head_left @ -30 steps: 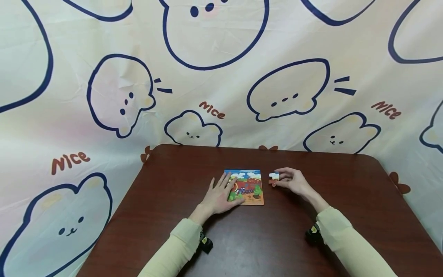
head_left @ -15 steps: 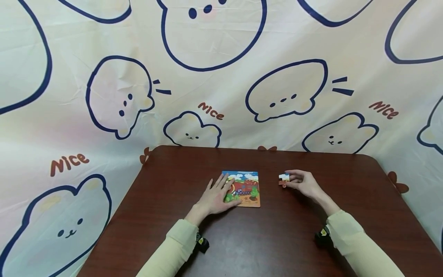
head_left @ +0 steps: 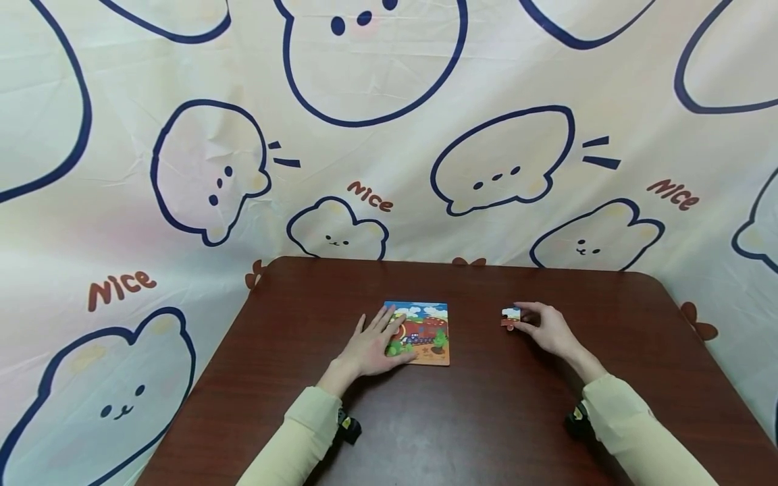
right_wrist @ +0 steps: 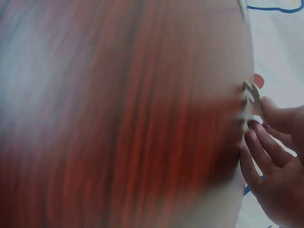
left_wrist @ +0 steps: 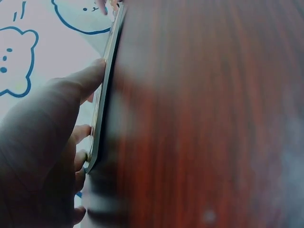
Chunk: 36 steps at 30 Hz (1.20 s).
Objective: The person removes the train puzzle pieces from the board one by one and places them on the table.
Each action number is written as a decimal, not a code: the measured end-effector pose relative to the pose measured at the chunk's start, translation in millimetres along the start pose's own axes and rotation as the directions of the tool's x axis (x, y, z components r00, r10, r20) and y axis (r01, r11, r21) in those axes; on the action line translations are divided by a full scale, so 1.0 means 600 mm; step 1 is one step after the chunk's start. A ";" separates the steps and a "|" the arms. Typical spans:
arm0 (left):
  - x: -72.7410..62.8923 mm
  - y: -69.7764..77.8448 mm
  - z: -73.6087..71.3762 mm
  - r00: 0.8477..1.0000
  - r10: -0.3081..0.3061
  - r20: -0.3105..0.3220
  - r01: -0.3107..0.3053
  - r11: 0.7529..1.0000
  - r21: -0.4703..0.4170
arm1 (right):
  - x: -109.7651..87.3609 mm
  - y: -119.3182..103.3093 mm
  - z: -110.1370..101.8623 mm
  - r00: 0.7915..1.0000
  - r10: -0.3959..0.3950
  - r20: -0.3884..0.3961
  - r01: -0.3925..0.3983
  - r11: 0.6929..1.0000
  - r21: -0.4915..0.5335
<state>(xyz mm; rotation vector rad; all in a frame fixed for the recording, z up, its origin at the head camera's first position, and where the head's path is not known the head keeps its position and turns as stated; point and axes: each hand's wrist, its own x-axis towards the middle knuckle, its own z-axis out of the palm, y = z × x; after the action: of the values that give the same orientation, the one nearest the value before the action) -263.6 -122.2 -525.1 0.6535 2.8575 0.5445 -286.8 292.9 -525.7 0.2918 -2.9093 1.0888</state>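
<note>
A colourful square jigsaw puzzle lies on the table, printed with a red train-like shape, green plants and a blue cloudy sky. Spread over its left side, my left hand rests with the fingers extended and covers part of the picture. In the left wrist view, the thumb and fingertips touch the thin puzzle board, seen edge-on. To the right of the board, my right hand pinches a small puzzle piece between thumb and fingers. The right wrist view shows that piece nearly edge-on at the fingertips.
The dark brown wooden table has rounded far corners. Right behind it hangs a pale curtain printed with bear outlines and "Nice". A small black camera sits on each wrist.
My right hand has moved to the right with the puzzle piece, away from the board. The left hand and the board under it have shifted slightly left.
</note>
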 end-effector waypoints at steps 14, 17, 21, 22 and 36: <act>-0.010 -0.030 -0.007 1.000 -0.014 -0.013 0.013 1.000 -0.024 | -0.013 0.022 -0.008 0.997 -0.071 -0.013 0.068 0.984 -0.166; -0.010 -0.034 -0.007 1.000 -0.013 -0.014 0.012 1.000 -0.022 | -0.013 0.027 -0.010 0.998 -0.067 -0.003 0.066 0.984 -0.164; -0.009 -0.036 -0.007 1.000 -0.013 -0.012 0.012 1.000 -0.021 | -0.014 0.035 -0.013 0.997 -0.081 0.004 0.081 0.982 -0.172; -0.009 -0.036 -0.007 1.000 -0.012 -0.011 0.012 1.000 -0.021 | -0.014 0.037 -0.013 0.996 -0.087 0.004 0.086 0.981 -0.175; -0.010 -0.036 -0.013 1.000 -0.013 0.002 0.013 0.999 -0.031 | -0.009 0.045 -0.017 0.989 -0.125 -0.075 0.116 0.986 -0.117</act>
<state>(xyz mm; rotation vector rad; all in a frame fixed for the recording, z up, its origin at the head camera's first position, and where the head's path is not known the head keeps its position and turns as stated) -268.8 -145.5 -525.6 0.6296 2.8434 0.5851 -287.0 320.5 -536.3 0.4034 -2.8255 0.8940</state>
